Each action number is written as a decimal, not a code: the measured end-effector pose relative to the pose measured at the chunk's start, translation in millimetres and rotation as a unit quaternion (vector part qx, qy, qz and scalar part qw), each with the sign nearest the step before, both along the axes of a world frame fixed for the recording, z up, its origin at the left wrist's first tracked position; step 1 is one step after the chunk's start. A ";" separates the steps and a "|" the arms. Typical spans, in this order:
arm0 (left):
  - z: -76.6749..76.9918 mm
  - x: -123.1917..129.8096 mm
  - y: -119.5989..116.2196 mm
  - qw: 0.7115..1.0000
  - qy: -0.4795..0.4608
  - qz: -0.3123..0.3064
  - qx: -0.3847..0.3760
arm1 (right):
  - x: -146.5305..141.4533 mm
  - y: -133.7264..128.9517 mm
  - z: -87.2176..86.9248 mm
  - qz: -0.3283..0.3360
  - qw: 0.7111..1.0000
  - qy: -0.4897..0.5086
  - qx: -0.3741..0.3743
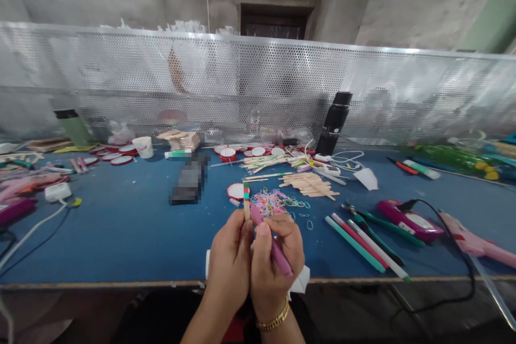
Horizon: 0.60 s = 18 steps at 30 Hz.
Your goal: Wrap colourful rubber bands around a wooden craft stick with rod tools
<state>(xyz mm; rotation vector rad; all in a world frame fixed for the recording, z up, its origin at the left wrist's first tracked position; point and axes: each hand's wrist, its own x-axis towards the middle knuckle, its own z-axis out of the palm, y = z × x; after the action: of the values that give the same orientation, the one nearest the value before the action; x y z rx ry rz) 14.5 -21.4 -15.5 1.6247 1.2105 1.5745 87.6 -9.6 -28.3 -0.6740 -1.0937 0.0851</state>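
Behind the blue bench (pixel 121 236) stands a perforated screen (pixel 290 70), running the whole width of the view; on the bench's far side, near the screen, stands a black bottle (pixel 334 124); at the right lies a pink glue gun (pixel 470 237), with a purple box (pixel 419 226) and green-handled pliers (pixel 393 229) nearer the middle; over the near edge the left hand (pixel 229 258) and the right hand (pixel 269 274) are side by side, a gold bracelet (pixel 274 322) on the right wrist; just left of the pliers lie three pens (pixel 360 241), teal, red and white; beyond the hands lie a fanned pile of sticks (pixel 310 185) and, to its left, a small red-rimmed drum (pixel 236 191); the right fingers (pixel 264 234) pinch a purple marker (pixel 280 255) that slants up toward the left; the left fingers (pixel 244 232) pinch the lower part of one upright stick (pixel 246 208), its top striped green and red; it is just beside the marker's upper end, though whether the two touch I cannot tell; smallest, colourful rubber bands (pixel 269 202) lie heaped right of the drum, a few loose at the heap's edge.
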 end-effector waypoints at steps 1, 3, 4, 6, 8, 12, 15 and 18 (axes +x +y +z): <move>-0.3 0.2 0.3 1.000 0.002 -0.001 0.000 | -0.5 0.3 -0.6 -0.005 1.000 0.008 0.001; -0.5 0.4 0.8 1.000 0.005 0.000 0.001 | -1.5 1.3 -1.9 -0.001 1.000 0.024 0.007; -0.5 0.4 1.0 1.000 0.006 0.002 0.003 | -1.9 1.8 -2.5 0.006 1.000 0.029 0.012; 0.1 0.5 1.2 1.000 0.003 0.007 0.008 | -2.2 2.5 -3.1 0.019 0.999 0.025 0.021; 0.8 0.4 1.3 1.000 0.001 0.006 0.008 | -1.8 2.4 -2.8 0.027 0.999 0.014 0.021; 1.2 0.6 1.5 1.000 0.000 0.001 0.001 | -0.5 0.5 -1.0 0.015 1.000 -0.005 0.001; 0.6 0.7 1.3 1.000 -0.002 0.003 -0.004 | -0.9 0.0 -1.3 -0.017 1.000 0.006 -0.014; -0.3 0.2 0.7 1.000 -0.001 -0.001 -0.005 | -2.0 0.6 -3.5 -0.012 1.000 0.022 -0.007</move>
<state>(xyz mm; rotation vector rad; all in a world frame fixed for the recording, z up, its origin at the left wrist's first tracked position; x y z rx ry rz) 14.7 -20.7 -15.9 1.6169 1.2138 1.5666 85.6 -9.1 -31.9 -0.6950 -1.0423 0.0868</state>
